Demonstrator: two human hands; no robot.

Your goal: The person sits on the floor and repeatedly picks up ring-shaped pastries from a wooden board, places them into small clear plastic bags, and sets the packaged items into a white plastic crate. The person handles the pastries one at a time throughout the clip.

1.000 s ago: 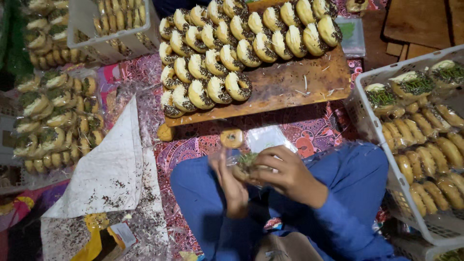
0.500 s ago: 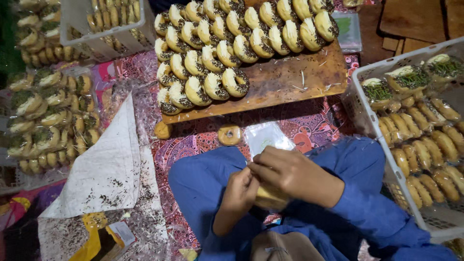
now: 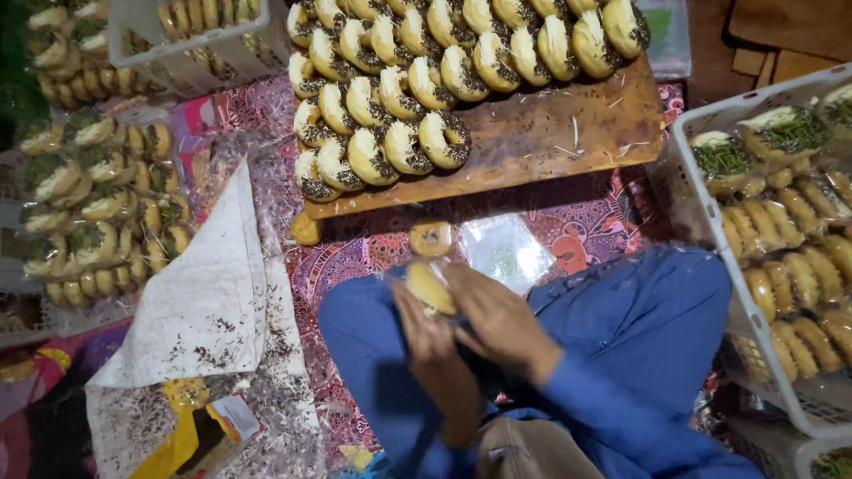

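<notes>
Both my hands meet over my lap and hold one doughnut (image 3: 429,286) that sits inside a thin clear plastic bag. My left hand (image 3: 426,333) is under it and my right hand (image 3: 497,315) grips it from the right. A plain doughnut (image 3: 431,238) lies on the patterned mat just beyond my hands. Beside it lies a stack of clear plastic bags (image 3: 510,253). A wooden board (image 3: 568,142) past that carries rows of topped doughnuts (image 3: 399,146) standing on edge.
A white crate (image 3: 701,191) on the right holds wrapped doughnuts. On the left, more wrapped doughnuts (image 3: 98,204) fill trays and another white crate (image 3: 195,35). A white cloth (image 3: 209,302) dotted with crumbs lies at the left, with a yellow box (image 3: 204,435) below it.
My hands have lifted the doughnut in its bag a little higher over my lap and turned it, so its pale side shows. The rest has stayed put.
</notes>
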